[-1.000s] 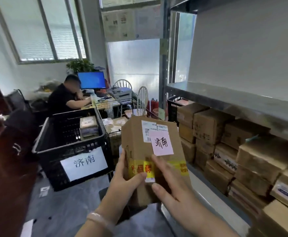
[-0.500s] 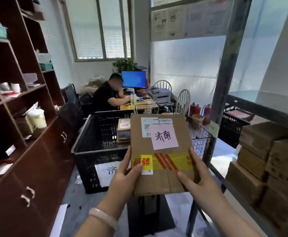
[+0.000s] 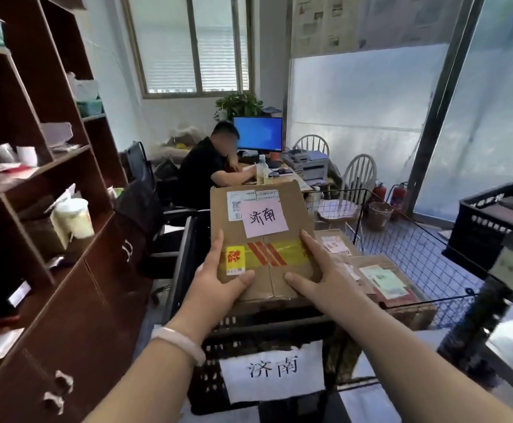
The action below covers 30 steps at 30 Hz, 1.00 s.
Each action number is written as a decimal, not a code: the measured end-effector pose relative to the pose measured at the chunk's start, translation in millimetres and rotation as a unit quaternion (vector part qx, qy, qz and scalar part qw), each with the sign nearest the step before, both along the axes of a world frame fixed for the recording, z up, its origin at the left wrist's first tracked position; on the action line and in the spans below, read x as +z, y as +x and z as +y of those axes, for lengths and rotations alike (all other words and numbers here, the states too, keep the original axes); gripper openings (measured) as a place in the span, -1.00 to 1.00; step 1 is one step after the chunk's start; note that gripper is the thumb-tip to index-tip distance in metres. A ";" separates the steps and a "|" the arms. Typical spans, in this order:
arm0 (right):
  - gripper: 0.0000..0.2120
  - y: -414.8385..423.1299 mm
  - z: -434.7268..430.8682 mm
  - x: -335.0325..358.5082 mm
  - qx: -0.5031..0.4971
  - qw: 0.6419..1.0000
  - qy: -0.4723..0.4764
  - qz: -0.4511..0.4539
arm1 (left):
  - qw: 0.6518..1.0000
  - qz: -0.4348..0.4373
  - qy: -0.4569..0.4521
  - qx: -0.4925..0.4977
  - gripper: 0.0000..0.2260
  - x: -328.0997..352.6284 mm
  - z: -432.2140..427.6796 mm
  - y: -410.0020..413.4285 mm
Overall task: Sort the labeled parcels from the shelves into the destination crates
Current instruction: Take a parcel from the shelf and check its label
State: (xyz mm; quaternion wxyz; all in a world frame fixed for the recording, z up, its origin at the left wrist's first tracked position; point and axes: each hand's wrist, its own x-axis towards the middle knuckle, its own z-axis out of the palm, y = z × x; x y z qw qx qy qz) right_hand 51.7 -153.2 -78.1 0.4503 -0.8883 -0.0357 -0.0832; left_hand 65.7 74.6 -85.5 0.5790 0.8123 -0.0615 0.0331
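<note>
A brown cardboard parcel [image 3: 275,206] with a pink handwritten note, a white shipping label and yellow-red tape is held flat over a black plastic crate [image 3: 267,337]. My left hand [image 3: 218,282] grips the parcel's near left corner, thumb on top. My right hand [image 3: 316,267] grips its near right side. A white paper sign [image 3: 272,370] on the crate's front wall bears the same two characters as the pink note. The crate's inside is mostly hidden by the parcel.
A wire basket [image 3: 401,239] holding flat parcels stands right of the crate. Another black crate [image 3: 490,221] sits far right behind a metal shelf post [image 3: 478,325]. A dark wooden cabinet [image 3: 45,239] fills the left. A person sits at a desk [image 3: 209,169] beyond.
I have turned left from the metal shelves and come up to the labeled crate. The parcel, held in both hands throughout, went from upright to lying flat over the crate.
</note>
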 end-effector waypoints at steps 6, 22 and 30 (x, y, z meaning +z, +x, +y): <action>-0.16 70.9 27.6 -26.8 0.035 0.982 -0.074 0.168 | 0.991 0.115 0.070 -0.012 -0.13 -37.4 26.7 63.2; 0.08 149.1 31.4 -96.3 0.134 0.828 -0.352 0.414 | 0.814 0.387 0.380 -0.205 0.14 -126.6 -1.8 139.2; -0.12 156.0 34.7 -114.5 0.168 0.754 -0.472 0.425 | 0.737 0.413 0.467 -0.262 0.08 -154.4 -24.1 159.4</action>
